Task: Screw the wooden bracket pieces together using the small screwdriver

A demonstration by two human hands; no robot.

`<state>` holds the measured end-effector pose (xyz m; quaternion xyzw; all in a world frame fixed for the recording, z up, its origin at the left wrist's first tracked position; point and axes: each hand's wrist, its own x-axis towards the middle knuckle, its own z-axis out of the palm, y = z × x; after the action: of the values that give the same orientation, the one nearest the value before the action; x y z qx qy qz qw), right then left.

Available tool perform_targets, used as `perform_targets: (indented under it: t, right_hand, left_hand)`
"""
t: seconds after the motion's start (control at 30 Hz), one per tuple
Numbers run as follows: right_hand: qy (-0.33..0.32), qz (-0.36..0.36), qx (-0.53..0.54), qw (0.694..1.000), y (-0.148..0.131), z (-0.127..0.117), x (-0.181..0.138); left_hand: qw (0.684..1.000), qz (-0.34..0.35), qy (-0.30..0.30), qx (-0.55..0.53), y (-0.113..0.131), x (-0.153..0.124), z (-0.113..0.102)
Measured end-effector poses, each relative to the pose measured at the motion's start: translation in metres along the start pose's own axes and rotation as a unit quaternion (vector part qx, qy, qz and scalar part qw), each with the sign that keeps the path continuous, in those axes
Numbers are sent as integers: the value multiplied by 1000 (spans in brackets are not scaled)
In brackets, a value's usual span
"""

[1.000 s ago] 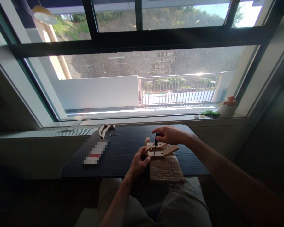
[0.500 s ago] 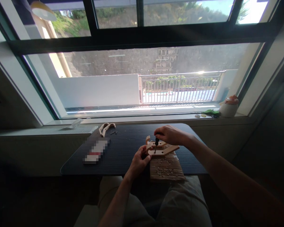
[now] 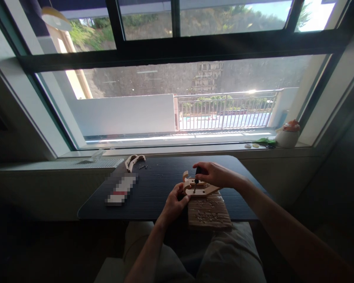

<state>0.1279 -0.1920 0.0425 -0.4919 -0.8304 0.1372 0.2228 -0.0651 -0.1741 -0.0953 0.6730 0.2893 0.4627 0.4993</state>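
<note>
A pale wooden piece with holes [image 3: 198,188] lies on the dark table [image 3: 153,188] in front of me. My right hand [image 3: 215,173] is closed round a small dark screwdriver [image 3: 197,175] that stands upright with its tip down on the wooden piece. My left hand [image 3: 174,201] grips the near left end of the same piece and steadies it. Just below the piece lies a ridged brown cardboard sheet [image 3: 209,212] strewn with several small screws.
Two more curved wooden parts [image 3: 135,160] and a few loose screws [image 3: 143,166] lie at the table's far left. A blurred flat item [image 3: 120,189] rests left of my hands. A white pot [image 3: 286,136] and green object [image 3: 264,142] sit on the window sill.
My right hand has dropped slightly and shifted on the screwdriver handle, which stays over the wooden piece. My left hand keeps its grip. The view has drifted a little.
</note>
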Motion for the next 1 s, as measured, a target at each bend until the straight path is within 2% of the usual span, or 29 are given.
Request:
perform_targets:
  t: [0.2, 0.4, 0.7, 1.0]
  right_hand:
    - [57, -1, 91, 994, 8, 11, -8]
    - [64, 6, 142, 988, 12, 16, -8]
    - [55, 5, 157, 986, 13, 15, -7]
    - [72, 12, 136, 988, 13, 17, -4]
  left_hand:
    - [1000, -5, 3, 14, 2, 0, 0]
    - [1000, -6, -5, 1, 4, 0, 0]
    - [1000, 1, -4, 5, 0, 0, 1]
    - [1000, -2, 2, 19, 4, 0, 1]
